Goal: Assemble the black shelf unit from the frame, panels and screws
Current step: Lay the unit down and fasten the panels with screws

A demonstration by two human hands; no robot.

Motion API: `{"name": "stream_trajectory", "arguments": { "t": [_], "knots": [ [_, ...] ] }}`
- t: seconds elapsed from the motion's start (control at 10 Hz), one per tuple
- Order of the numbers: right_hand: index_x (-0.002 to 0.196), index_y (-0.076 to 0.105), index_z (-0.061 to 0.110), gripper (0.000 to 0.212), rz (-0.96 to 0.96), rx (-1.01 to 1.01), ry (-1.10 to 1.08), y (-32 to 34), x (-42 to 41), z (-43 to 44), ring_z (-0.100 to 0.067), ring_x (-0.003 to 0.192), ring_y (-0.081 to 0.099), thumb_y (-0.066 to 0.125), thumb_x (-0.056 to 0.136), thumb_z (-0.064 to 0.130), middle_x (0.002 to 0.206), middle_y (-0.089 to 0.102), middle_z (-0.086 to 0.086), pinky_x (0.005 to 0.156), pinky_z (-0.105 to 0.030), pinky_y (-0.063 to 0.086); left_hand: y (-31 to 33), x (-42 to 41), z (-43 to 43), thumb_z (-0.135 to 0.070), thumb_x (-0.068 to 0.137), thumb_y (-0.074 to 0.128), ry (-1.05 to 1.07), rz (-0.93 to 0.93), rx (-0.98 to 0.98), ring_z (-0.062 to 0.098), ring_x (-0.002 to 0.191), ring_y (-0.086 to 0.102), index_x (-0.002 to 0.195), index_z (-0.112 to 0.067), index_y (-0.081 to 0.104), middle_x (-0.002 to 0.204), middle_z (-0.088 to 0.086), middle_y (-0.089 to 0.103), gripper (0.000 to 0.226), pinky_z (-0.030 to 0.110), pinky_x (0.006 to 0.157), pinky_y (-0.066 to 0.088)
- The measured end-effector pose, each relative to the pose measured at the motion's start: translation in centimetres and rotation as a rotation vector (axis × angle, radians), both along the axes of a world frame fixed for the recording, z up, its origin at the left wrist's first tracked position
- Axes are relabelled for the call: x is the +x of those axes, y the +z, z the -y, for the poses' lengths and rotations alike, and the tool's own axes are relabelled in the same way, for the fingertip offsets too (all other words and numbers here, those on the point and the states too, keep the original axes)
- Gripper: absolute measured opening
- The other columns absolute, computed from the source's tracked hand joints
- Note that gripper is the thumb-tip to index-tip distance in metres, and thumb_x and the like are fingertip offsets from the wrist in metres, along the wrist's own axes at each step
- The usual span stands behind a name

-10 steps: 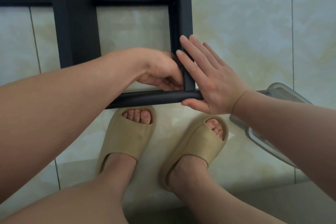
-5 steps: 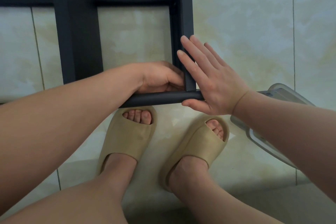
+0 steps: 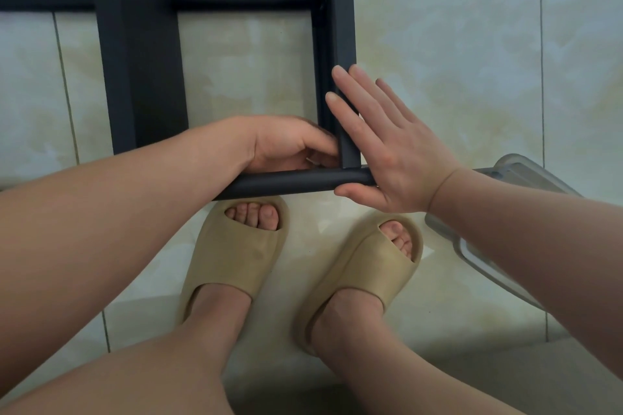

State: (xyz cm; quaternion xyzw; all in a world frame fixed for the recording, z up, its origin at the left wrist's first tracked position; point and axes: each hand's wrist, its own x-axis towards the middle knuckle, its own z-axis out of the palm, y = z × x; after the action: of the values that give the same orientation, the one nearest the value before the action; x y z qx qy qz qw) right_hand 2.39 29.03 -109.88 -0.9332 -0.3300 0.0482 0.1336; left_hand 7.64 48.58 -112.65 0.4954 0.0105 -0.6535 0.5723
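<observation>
The black shelf frame [image 3: 286, 184] stands on the tiled floor, seen from above. Its front round bar meets a flat side piece [image 3: 340, 27] at the near right corner, and a wide black panel [image 3: 141, 61] runs back on the left. My left hand [image 3: 286, 145] reaches inside that corner with curled fingers, and a small pale metal piece [image 3: 310, 160] shows between them. My right hand [image 3: 387, 152] lies flat against the outside of the corner, fingers straight, thumb under the bar.
A clear plastic container [image 3: 519, 172] lies on the floor at the right, partly behind my right forearm. My feet in beige slippers [image 3: 236, 253] stand just below the front bar. A rear black crossbar [image 3: 242, 0] spans the top of the view.
My left hand has slid down the inside of the side piece into the corner at the front bar. My right hand has stayed flat against the outside.
</observation>
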Motion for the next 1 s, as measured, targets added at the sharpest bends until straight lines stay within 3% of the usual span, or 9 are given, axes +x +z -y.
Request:
{"name": "stream_trajectory", "arguments": {
  "t": [0.1,0.3,0.5,0.7,0.8,1.0],
  "knots": [
    [0.155,0.026,-0.005,0.094,-0.002,0.003,-0.002,0.06,0.01,0.03,-0.042,0.153,0.012,0.034,0.096,0.068,0.163,0.016,-0.028,0.121,-0.059,0.020,-0.11,-0.12,0.30,-0.006,0.091,0.057,0.037,0.050,0.018,0.025,0.089,0.067,0.107,0.000,0.066,0.100,0.019,0.067,0.019,0.036,0.085,0.052],
    [0.155,0.026,-0.005,0.094,-0.002,-0.002,0.001,0.04,0.02,0.02,-0.042,0.153,0.012,0.034,0.096,0.068,0.163,0.016,-0.028,0.121,-0.059,0.021,-0.54,0.12,0.12,-0.002,0.082,0.062,0.066,0.035,0.026,0.022,0.071,0.063,0.095,-0.002,0.066,0.085,0.017,0.062,0.013,0.031,0.070,0.052],
    [0.155,0.026,-0.005,0.094,0.001,-0.002,-0.001,0.00,0.00,-0.03,-0.042,0.153,0.012,0.034,0.096,0.068,0.163,0.016,-0.028,0.120,-0.059,0.021,-0.46,0.23,-0.15,0.006,0.086,0.058,0.081,0.008,-0.019,0.021,0.072,0.065,0.096,-0.001,0.065,0.083,0.014,0.064,0.014,0.029,0.069,0.056],
    [0.155,0.026,-0.005,0.094,-0.001,-0.004,-0.004,0.09,0.03,0.01,-0.042,0.153,0.012,0.035,0.096,0.068,0.163,0.016,-0.028,0.121,-0.059,0.021,-0.08,0.34,0.05,0.000,0.080,0.058,0.081,-0.067,-0.033,0.027,0.086,0.064,0.120,-0.001,0.056,0.098,0.018,0.062,0.039,0.039,0.084,0.050],
    [0.155,0.026,-0.005,0.094,0.000,-0.003,-0.005,0.04,0.03,-0.07,-0.042,0.153,0.012,0.033,0.096,0.069,0.163,0.016,-0.027,0.120,-0.059,0.021,-0.05,0.04,0.32,-0.007,0.083,0.056,0.046,-0.008,0.002,0.028,0.093,0.063,0.113,0.001,0.063,0.102,0.019,0.064,0.031,0.041,0.088,0.048],
    [0.155,0.026,-0.005,0.094,0.003,-0.004,-0.001,-0.04,-0.01,-0.01,-0.042,0.153,0.012,0.035,0.096,0.068,0.163,0.016,-0.028,0.120,-0.059,0.022,-0.53,0.03,0.23,0.002,0.090,0.058,0.069,0.051,0.030,0.024,0.075,0.061,0.100,0.001,0.065,0.088,0.019,0.061,0.013,0.033,0.072,0.050]
  ]
}}
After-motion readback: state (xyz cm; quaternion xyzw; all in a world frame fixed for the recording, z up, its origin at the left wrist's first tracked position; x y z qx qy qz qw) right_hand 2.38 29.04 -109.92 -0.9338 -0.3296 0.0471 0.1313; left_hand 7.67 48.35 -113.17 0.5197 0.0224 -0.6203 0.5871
